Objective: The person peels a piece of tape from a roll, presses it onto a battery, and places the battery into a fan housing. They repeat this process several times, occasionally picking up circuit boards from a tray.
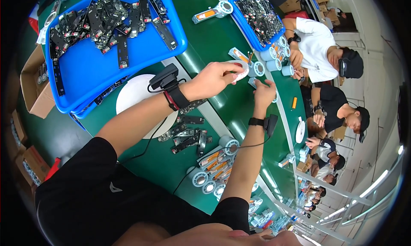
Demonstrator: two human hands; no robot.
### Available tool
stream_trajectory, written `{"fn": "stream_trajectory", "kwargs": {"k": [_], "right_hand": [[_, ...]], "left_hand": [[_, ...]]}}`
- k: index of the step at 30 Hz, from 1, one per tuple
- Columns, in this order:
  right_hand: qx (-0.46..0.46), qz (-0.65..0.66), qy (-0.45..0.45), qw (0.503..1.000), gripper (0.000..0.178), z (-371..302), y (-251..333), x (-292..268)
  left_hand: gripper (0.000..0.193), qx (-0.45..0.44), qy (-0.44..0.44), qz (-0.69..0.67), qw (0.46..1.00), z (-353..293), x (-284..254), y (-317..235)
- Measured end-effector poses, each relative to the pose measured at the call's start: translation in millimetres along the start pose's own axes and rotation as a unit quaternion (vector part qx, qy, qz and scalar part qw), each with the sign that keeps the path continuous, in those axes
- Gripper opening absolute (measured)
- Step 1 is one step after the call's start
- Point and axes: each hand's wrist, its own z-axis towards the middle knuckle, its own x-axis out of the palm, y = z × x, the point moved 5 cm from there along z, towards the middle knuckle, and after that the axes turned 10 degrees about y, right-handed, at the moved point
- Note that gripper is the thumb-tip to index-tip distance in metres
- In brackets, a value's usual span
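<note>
My left hand (212, 78) reaches over the green bench, its fingers pinched on a small white roll (242, 73) with a bit of red at its inner side. Close by on the right, my right hand (265, 93) is closed around a light-blue plastic housing (252, 82), most of which the fingers cover. Just beyond both hands lies another light-blue housing (257, 69) with a round, ringed end and an orange part inside. Dark straps with small black devices sit on both my wrists, and a thin cable hangs from each.
A blue tray (180, 40) of black circuit boards stands at the far left, above a white disc (130, 94). Loose boards (188, 137) and several housings (208, 187) lie near me. Across the bench are another board tray (274, 37) and co-workers (314, 40).
</note>
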Motion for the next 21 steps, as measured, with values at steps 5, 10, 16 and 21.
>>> {"fn": "stream_trajectory", "kwargs": {"k": [5,10,16,21], "right_hand": [[-0.037,-0.262,-0.065,0.962,0.064,2,12,-9],[-0.006,-0.220,0.004,0.975,0.057,4,21,-7],[-0.110,-0.219,-0.120,0.962,0.033,-8,24,6],[-0.278,-0.181,-0.180,0.926,0.018,-60,55,-25]], "left_hand": [[0.032,0.008,0.011,-0.030,0.999,3,3,7],[0.031,-0.003,0.021,0.027,0.999,0,-4,2],[0.030,0.018,-0.006,0.000,1.000,4,-5,9],[0.030,0.017,0.012,0.016,1.000,5,-1,4]]}}
